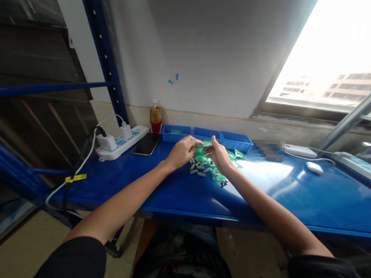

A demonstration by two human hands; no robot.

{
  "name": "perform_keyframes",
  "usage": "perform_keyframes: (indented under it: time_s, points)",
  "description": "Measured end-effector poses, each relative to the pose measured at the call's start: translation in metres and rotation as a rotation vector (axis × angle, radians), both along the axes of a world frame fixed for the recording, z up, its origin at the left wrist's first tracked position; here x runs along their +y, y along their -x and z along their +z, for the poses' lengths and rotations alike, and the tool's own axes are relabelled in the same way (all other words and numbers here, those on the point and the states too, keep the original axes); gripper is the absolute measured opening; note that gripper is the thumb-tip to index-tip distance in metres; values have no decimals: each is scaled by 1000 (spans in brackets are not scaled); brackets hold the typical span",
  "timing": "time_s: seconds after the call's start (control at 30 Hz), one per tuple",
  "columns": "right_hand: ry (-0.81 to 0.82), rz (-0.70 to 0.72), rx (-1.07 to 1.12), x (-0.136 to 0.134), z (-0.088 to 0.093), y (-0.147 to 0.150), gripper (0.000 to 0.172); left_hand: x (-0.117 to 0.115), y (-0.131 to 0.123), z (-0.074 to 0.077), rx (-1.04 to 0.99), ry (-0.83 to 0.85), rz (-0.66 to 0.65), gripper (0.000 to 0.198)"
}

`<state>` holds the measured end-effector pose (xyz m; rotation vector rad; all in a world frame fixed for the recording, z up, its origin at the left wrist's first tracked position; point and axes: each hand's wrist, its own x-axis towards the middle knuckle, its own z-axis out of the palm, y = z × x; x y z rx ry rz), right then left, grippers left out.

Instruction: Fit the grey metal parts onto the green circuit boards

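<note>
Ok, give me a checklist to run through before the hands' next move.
1. Left hand and right hand at the green bags: ok.
2. Firm grip on a bag: cannot tell, fingers overlap the green film.
3. White pieces gathered: not ok, they lie scattered.
4. Blue trays upright: ok, three in a row behind the hands.
5. Phone apart from the hands: ok, left of them.

The table (170, 192) is deep blue; on it lie green packets (218, 174), whitish pieces (201, 174) and, along its back, blue trays (236, 142) (brighter).
</note>
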<state>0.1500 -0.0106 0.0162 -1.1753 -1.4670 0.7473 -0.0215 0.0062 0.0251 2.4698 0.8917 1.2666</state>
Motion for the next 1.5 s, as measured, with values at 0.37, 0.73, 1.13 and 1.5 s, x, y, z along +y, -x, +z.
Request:
perform_keyframes:
  time_s: [0.37, 0.73, 1.13, 1.5]
  points:
    - [-348, -99, -493, -13, 7, -6, 34, 4, -10, -1, -377, 765, -41, 47]
    - [-4, 1, -26, -13, 8, 2, 39, -2, 0, 2, -60, -26, 73, 21]
    - [-182, -110, -99, -9, 5, -3, 36, -1, -7, 1, -187, 411, -50, 43]
    - [-172, -7, -149, -16, 9, 3, 29, 11, -1, 1, -437, 429, 28, 17]
